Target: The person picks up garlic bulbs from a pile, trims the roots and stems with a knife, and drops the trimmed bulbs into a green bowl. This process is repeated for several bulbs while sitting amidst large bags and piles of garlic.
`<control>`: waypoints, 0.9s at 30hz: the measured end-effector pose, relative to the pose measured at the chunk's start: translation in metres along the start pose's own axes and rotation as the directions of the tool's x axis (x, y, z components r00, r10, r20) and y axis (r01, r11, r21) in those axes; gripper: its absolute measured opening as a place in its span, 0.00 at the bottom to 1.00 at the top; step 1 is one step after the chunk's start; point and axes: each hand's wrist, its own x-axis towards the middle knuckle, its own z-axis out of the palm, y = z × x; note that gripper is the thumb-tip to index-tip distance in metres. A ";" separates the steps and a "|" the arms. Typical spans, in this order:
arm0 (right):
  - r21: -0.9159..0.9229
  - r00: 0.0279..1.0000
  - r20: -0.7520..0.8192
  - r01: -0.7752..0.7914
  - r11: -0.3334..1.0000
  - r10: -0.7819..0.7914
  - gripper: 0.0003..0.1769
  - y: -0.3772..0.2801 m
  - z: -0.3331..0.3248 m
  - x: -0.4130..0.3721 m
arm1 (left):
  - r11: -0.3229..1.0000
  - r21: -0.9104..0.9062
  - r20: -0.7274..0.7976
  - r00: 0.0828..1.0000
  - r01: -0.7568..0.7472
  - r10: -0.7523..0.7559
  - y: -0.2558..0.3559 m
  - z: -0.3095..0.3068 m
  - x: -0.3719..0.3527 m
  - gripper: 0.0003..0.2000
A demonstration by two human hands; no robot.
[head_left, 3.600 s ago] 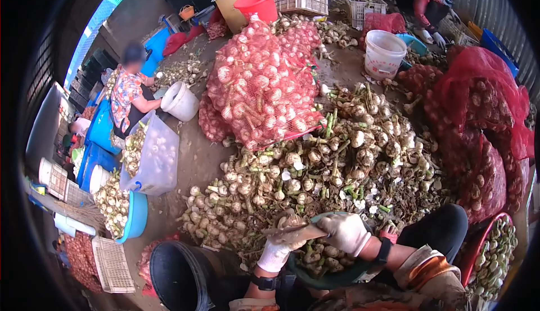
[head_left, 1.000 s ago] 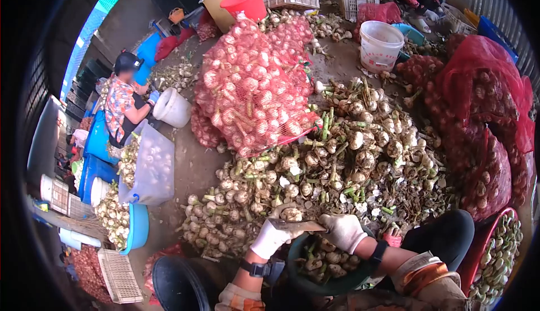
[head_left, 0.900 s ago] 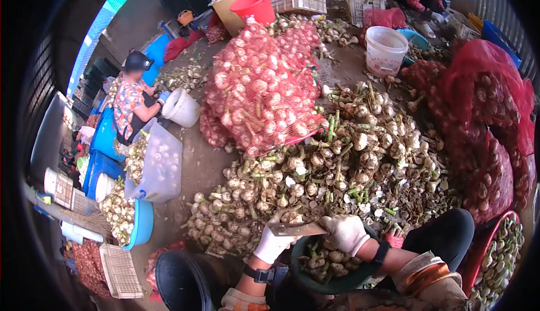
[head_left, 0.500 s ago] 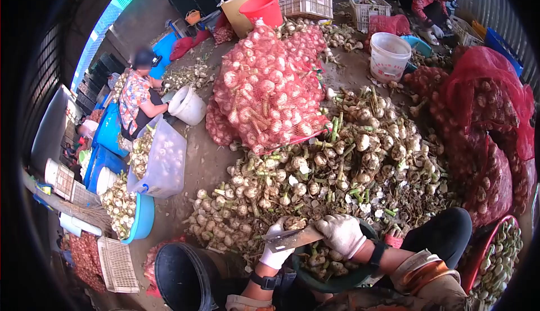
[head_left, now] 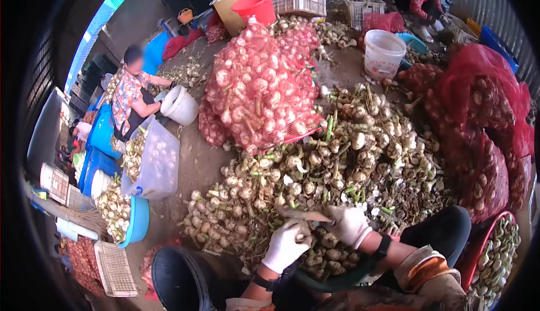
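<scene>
My left hand (head_left: 288, 246), in a white glove, is closed with its fingers curled together, and what it may hold is too small to tell. My gloved right hand (head_left: 349, 225) grips a knife (head_left: 306, 215), whose blade points left above my left hand. Beneath my hands sits a dark green basin (head_left: 360, 277) with garlic bulbs (head_left: 332, 255) in it. A large heap of garlic with stems (head_left: 309, 170) spreads on the ground just beyond.
A black bucket (head_left: 177, 277) stands at lower left. Ahead is a full red mesh sack (head_left: 253, 86); more sacks (head_left: 484, 170) lie at right beside a red basin (head_left: 469, 271). A white bucket (head_left: 384, 55) stands farther back. One person (head_left: 132, 97) sits at left, another (head_left: 424, 1) at upper right.
The knife has shifted up and its blade is tilted differently. My left hand has turned and the bulb seen in it before no longer shows. The person at left has stretched out an arm.
</scene>
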 end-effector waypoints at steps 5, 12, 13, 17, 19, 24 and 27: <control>-0.183 0.938 0.241 -0.208 0.961 0.248 0.17 0.051 0.012 0.008 | 0.820 0.531 -0.026 0.964 -0.212 0.265 0.006 -0.014 -0.004 0.08; 0.167 0.969 0.023 -0.248 0.954 0.247 0.12 0.034 -0.006 0.005 | 0.963 0.271 0.509 0.849 -0.002 -0.142 -0.052 0.001 0.033 0.15; 0.120 0.975 0.022 -0.221 0.968 0.220 0.12 0.034 -0.005 0.010 | 0.946 0.311 0.333 0.921 0.093 -0.200 -0.101 0.004 0.051 0.19; 0.127 0.962 0.045 -0.274 0.953 0.271 0.12 0.039 0.002 0.015 | 0.763 0.589 0.194 0.870 0.267 -0.453 -0.220 0.035 0.110 0.24; 0.066 0.950 0.049 -0.311 0.948 0.308 0.12 0.048 0.006 0.017 | 0.742 0.609 0.183 0.861 0.280 -0.475 -0.279 0.068 0.120 0.21; 0.158 0.933 0.037 -0.360 0.920 0.359 0.13 0.059 0.018 0.024 | 0.811 0.057 0.335 0.754 0.583 -0.565 -0.216 0.043 0.127 0.19; 0.350 0.920 0.099 -0.389 0.852 0.379 0.16 0.058 0.031 0.027 | 0.461 -0.687 0.471 0.827 0.562 -0.307 -0.149 0.015 0.104 0.31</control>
